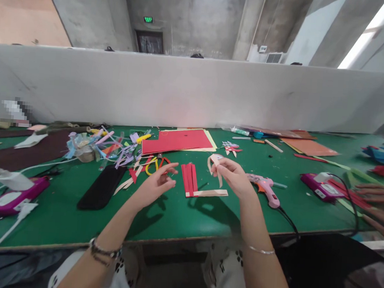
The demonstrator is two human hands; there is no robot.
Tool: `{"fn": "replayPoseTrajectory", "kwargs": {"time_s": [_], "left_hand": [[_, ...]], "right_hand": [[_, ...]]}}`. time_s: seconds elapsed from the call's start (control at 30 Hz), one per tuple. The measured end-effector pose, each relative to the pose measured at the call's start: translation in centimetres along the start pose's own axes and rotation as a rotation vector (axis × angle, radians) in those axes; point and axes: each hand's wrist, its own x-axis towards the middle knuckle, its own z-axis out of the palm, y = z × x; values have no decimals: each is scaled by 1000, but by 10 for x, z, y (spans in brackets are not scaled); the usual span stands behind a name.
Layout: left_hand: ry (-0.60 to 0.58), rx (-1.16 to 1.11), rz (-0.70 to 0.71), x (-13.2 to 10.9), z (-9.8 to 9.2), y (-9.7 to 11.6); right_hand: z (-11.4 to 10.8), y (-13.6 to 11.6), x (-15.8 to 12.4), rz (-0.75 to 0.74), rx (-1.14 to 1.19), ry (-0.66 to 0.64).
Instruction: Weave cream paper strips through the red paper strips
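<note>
My right hand (228, 173) is closed on a cream paper strip (210, 165), which curls into a loop and hangs down in front of the fingers. My left hand (156, 183) hovers above the table with its fingers apart and nothing in them. Between the two hands lie several red paper strips (189, 179) set side by side. One flat cream strip (212, 193) runs from their lower end to the right. Yellow-and-orange-handled scissors (151, 165) lie just beyond my left hand. A pink glue gun (267, 189) rests to the right of my right hand.
Red card sheets (182, 141) lie at the back of the green table (180, 224). A black phone-like slab (101, 188) and a heap of coloured scraps (89, 145) are at left. Magenta power strips (322, 188) stand at both sides. Another person's hands (380, 205) work at far right.
</note>
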Motion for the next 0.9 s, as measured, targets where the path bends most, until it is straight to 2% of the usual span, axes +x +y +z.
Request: {"fn": "replayPoseTrajectory", "kwargs": {"time_s": [0.2,0.33,0.5,0.7,0.8,0.9], "left_hand": [[-43,171,260,34,25,21],[-58,334,334,38,31,25],[36,422,383,36,31,27],[55,451,353,33,24,19],[52,448,287,29,17,9],[22,412,224,22,12,-1]], "right_hand": [[11,-8,-5,-5,-112,-223],[15,-4,-4,5,-141,-237],[19,-3,-3,2,-96,-219],[18,2,-2,-48,57,-168],[15,8,0,-23,249,-115],[13,11,2,-8,470,-122]]}}
